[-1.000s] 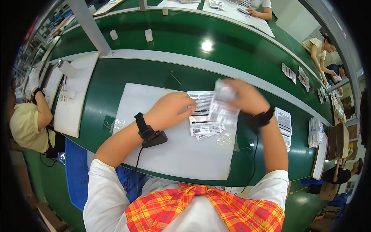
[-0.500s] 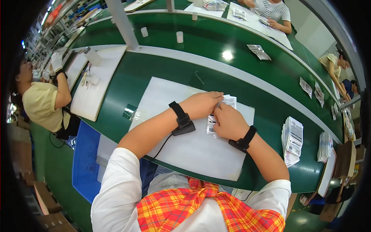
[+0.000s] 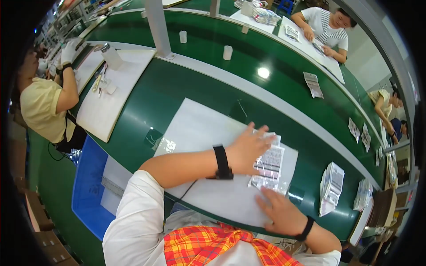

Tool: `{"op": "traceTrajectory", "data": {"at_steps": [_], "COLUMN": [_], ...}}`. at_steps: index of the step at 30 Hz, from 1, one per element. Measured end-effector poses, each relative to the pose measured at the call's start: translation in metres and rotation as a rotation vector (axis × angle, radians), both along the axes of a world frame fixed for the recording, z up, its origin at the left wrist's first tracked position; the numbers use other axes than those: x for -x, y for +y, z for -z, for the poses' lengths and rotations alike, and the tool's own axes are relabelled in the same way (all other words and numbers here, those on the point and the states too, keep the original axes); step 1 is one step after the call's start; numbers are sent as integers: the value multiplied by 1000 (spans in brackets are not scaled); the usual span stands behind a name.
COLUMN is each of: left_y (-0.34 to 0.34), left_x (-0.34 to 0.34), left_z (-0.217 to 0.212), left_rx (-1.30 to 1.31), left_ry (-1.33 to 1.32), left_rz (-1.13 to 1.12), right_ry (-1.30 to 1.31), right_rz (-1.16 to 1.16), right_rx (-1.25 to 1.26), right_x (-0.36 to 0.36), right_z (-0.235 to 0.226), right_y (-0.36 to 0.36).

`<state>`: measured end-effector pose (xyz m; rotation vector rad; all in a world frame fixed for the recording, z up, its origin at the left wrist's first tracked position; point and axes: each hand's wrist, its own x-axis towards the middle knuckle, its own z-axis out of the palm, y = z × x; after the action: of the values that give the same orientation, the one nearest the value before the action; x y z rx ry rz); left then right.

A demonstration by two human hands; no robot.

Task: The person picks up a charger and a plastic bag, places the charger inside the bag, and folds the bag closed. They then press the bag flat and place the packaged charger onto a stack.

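A flat printed packet [image 3: 271,160], silvery and see-through at its lower end, lies with others beneath it on the white work mat [image 3: 199,119]. My left hand [image 3: 247,150] reaches over its left side with fingers spread, and the palm hides part of it. Whether the fingers press on the packet or hover cannot be told. Below the packet's near end is my right hand [image 3: 284,212], fingers apart and nothing in them, over the mat's front right part. Both wrists wear black bands.
To the right are a fanned stack of printed packets [image 3: 333,188] and another bundle [image 3: 363,195]. A metal rail [image 3: 248,86] crosses behind the mat; beyond it lie packets and white cups. A blue bin [image 3: 91,190] stands lower left. Co-workers sit left and across.
My hands have moved apart, from together at the packets to spread. My right hand came down toward me, and the left opened over the packets. The whole view has shifted slightly.
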<state>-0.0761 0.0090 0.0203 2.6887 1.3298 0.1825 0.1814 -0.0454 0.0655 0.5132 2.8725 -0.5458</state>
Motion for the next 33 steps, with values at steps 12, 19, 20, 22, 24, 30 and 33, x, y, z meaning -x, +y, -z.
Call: {"op": "traceTrajectory", "data": {"at_steps": [12, 19, 20, 22, 24, 30, 33], "left_y": [-18, -4, -7, -9, -8, -1, 1], "left_x": [-28, -45, -39, -15, -17, -32, -37], "left_z": [26, 60, 59, 25, 24, 18, 31], "left_rx": [210, -137, -134, -78, -13, -59, -148], "left_ry": [-336, -878, -879, -316, -254, -129, -76], "left_rz": [147, -49, -63, 82, 100, 65, 24], "right_ry": [652, 812, 953, 1078, 1093, 983, 1033], "right_rz": [868, 954, 877, 735, 726, 479, 543], "right_rx": [423, 446, 841, 1221, 1196, 1301, 1312], "right_x": [301, 305, 299, 251, 190, 75, 56], "right_z": [41, 121, 98, 38, 13, 1, 6], "right_y": [334, 386, 364, 310, 266, 147, 110]}}
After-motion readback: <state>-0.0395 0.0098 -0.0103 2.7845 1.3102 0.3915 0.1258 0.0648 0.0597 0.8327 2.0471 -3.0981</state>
